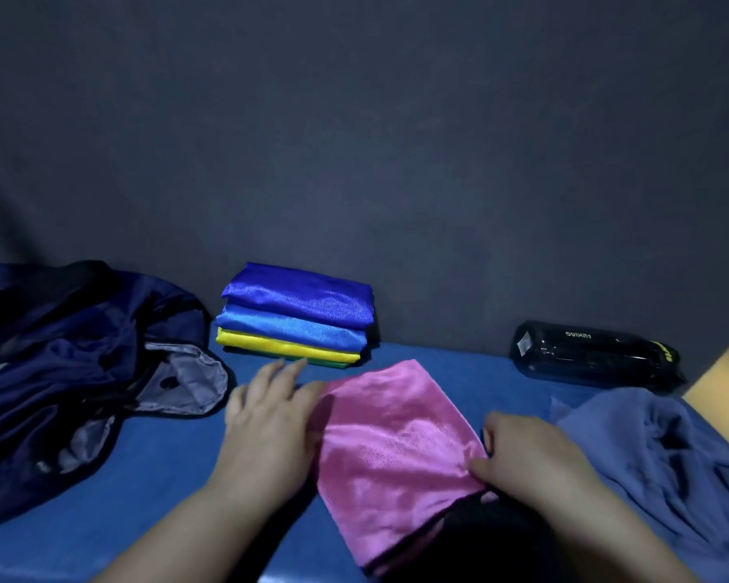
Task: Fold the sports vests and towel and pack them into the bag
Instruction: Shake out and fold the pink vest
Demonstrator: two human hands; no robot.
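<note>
The blue counter [165,477] fills the near part of the scene. A big dark blue bag [60,351] lies open on the left. A grey-blue towel [649,448] lies in a heap on the right. A folded pink vest [392,448] lies in the near middle. A stack of folded vests [299,317], blue, yellow and green, sits far back by the wall. A black bottle [590,355] lies far right. The left hand [266,418] rests flat, fingers spread, at the pink vest's left edge. The right hand [531,456] pinches its right edge.
</note>
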